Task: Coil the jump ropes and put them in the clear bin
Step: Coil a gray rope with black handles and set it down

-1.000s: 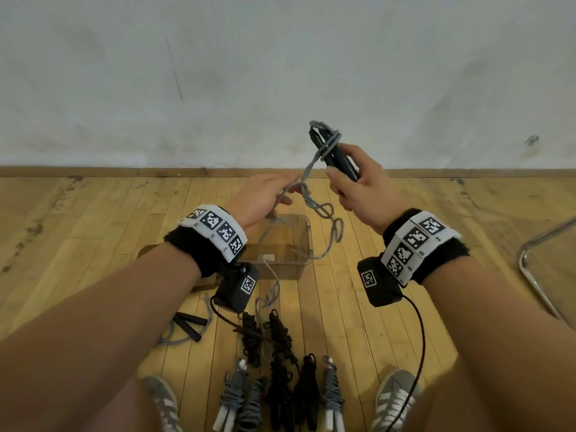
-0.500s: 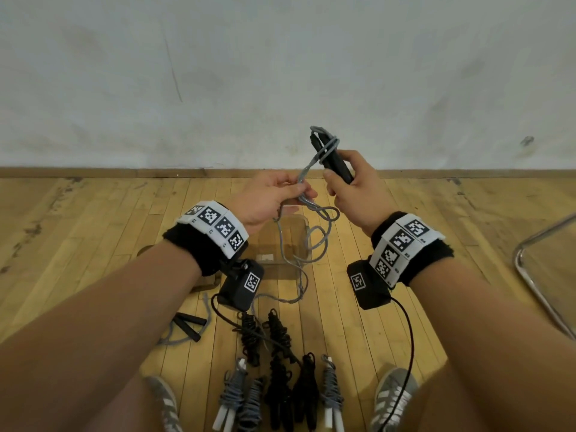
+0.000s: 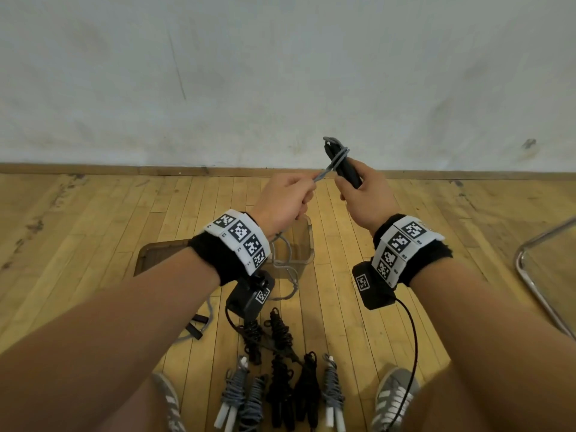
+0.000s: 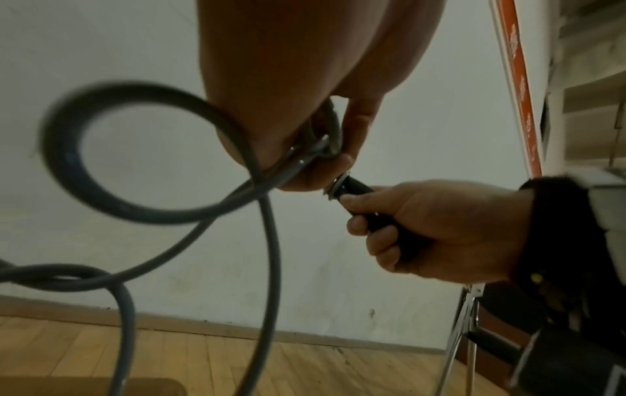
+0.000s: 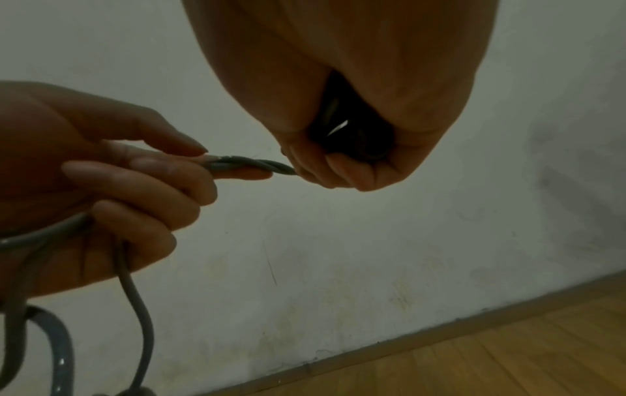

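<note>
1. Floor [image 3: 405, 213] boards run up to the wall, and on them, below and between your wrists, stands the clear bin [image 3: 307, 241]; it sits just where it did a second ago, with a gray cord hanging in front of it, so nothing has gone in yet from this rope.
2. Bundles [image 3: 282, 388] of wound ropes, gray and black, lie in a row between your shoes, and one loose rope [image 3: 199, 325] waits left of them: by my reading most of the coiling is done but the binning is not.
3. Rope [image 3: 327, 171] is what changed. A second ago a long slack loop sagged between your hands; now your left hand [image 3: 285, 202] has pulled it in and the stretch up to the handles is short and taut, two strands twisted together.
4. Your left hand pinches that twisted cord between thumb and fingers, the tail dropping below the palm in loose curls.
5. Your right hand [image 3: 361, 198] is curled round the black handles [image 3: 344, 168], held upright, with a few gray turns already round their top. More winding seems next.
</note>
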Demonstrator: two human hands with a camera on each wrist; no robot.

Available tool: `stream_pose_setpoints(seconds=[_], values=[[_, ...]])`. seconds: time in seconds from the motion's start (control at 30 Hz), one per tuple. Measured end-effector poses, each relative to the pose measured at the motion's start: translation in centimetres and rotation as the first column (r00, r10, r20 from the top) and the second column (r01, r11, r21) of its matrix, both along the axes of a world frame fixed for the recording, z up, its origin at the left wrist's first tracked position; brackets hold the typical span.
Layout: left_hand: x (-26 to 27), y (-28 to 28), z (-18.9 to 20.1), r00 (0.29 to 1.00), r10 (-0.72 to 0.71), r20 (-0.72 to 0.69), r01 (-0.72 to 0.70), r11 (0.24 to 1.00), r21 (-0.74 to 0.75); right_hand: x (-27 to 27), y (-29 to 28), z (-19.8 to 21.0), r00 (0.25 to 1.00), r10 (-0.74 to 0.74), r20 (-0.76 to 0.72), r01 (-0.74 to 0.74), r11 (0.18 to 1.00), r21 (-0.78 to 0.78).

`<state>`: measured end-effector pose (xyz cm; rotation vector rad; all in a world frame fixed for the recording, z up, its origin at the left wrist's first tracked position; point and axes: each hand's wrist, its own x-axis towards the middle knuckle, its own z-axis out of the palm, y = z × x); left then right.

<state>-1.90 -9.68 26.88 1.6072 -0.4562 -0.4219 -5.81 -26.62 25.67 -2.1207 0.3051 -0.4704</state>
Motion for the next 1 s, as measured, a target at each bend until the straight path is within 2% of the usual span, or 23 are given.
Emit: stream_pose_setpoints(seconds=[0.2,0.4,0.5,0.57,0.63,0.73,0.83,0.93,1.0], values=[[-0.3,-0.1,0.5,0.999,0.011,0.034,-0.012,0.999,0.031,-0.1,0.0,-0.4,0.999,0.013,-0.042,-0.016,0.997,-0.07],[0.0,0.3,1.0,0.993,0.057,-0.105,-0.058,0.998,-0.012,0.0,0.7,-0.6,0.992,-0.059,-0.114,0.016,0.936,-0.352],[0.2,0.6,0.8,0.992,0.054,-0.115,-0.056,0.998,-0.014,-0.2,1.4,-0.5,0.99,-0.053,-0.129,-0.01,0.894,-0.449],[0.5,0.9,0.6,0.998,0.047,-0.037,-0.046,0.998,0.029,-0.2,1.7,-0.8,0.989,-0.045,-0.14,-0.034,0.855,-0.517],[1.1,1.3,0.5,0.992,0.044,0.122,-0.064,0.984,0.167,0.0,1.9,-1.2,0.983,-0.027,-0.184,-0.087,0.808,-0.583],[1.9,1.8,0.4,0.921,-0.032,0.388,-0.121,0.923,0.364,0.2,1.8,-1.7,0.96,0.056,-0.274,-0.222,0.75,-0.623],[3.0,2.6,0.4,0.858,-0.051,0.511,-0.17,0.91,0.377,0.1,1.3,-0.7,0.921,0.211,-0.328,-0.37,0.736,-0.567],[4.4,3.1,0.5,0.9,-0.005,0.435,-0.133,0.949,0.286,-0.4,0.9,0.8,0.893,0.316,-0.319,-0.445,0.722,-0.53],[4.9,3.3,0.6,0.967,0.026,0.254,-0.067,0.985,0.156,-0.8,0.9,1.3,0.887,0.364,-0.284,-0.46,0.747,-0.481]])
